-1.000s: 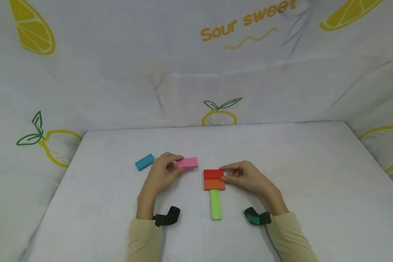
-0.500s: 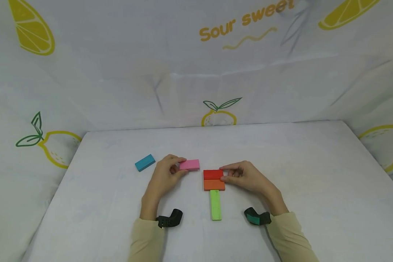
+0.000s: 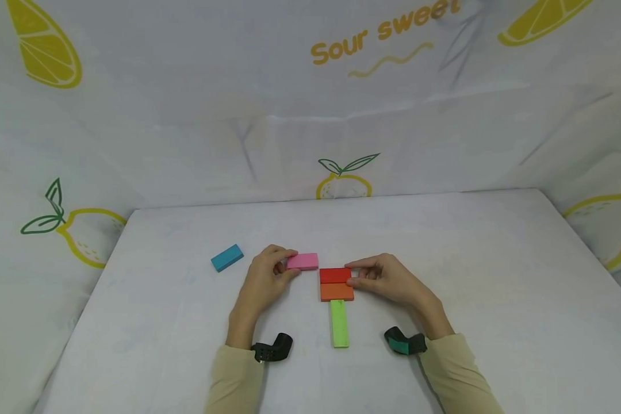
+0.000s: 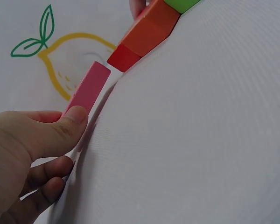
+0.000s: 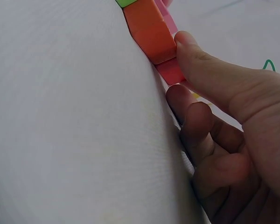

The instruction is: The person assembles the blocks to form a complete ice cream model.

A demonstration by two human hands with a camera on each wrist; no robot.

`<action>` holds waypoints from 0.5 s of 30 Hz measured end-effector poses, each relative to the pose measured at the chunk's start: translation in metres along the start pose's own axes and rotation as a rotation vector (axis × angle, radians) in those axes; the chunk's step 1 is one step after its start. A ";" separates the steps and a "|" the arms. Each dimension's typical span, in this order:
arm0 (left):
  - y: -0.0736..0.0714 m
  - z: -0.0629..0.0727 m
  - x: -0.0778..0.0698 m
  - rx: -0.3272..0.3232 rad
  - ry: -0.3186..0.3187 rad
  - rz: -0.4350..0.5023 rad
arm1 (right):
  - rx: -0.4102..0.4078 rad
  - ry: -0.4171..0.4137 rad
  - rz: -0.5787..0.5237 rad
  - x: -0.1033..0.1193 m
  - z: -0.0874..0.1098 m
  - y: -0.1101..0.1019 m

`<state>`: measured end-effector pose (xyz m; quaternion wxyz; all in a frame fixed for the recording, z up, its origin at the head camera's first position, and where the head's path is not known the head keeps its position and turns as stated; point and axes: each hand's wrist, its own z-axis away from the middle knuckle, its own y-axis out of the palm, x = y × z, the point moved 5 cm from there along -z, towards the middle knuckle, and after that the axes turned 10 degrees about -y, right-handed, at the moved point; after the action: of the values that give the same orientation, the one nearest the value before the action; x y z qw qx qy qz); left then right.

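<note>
Between thumb and fingers, my left hand (image 3: 266, 277) pinches a pink block (image 3: 307, 261) by its left end. In the left wrist view, the pink block (image 4: 89, 86) appears lifted slightly off the table, apart from the red block (image 4: 123, 59). Flat on the table in the head view, the red block (image 3: 334, 275) lies along the far side of an orange block (image 3: 336, 291), touching it. My right hand (image 3: 395, 282) holds the red block's right end between thumb and forefinger. A light green block (image 3: 339, 325) runs from the orange block's near side towards me.
A blue block (image 3: 227, 257) lies angled on the white table (image 3: 476, 253), left of my left hand. Behind the table hangs a white cloth (image 3: 196, 155) with lemon prints. Each wrist carries a black camera mount (image 3: 273, 348).
My left hand has moved right with the pink block, bringing it closer to the red block. My right hand and the red, orange and green blocks have stayed put.
</note>
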<state>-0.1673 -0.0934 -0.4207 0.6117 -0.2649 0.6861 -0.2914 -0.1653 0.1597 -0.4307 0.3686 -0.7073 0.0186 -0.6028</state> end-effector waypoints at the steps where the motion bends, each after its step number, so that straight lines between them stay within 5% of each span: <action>1: 0.001 0.000 0.000 0.001 -0.002 0.000 | -0.001 -0.002 0.001 0.000 0.000 0.000; 15: 0.004 0.000 -0.003 0.012 0.003 0.000 | 0.000 -0.008 0.024 0.002 0.000 0.000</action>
<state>-0.1670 -0.0889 -0.4215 0.6122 -0.2610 0.6852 -0.2960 -0.1650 0.1584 -0.4293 0.3759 -0.7095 0.0259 -0.5955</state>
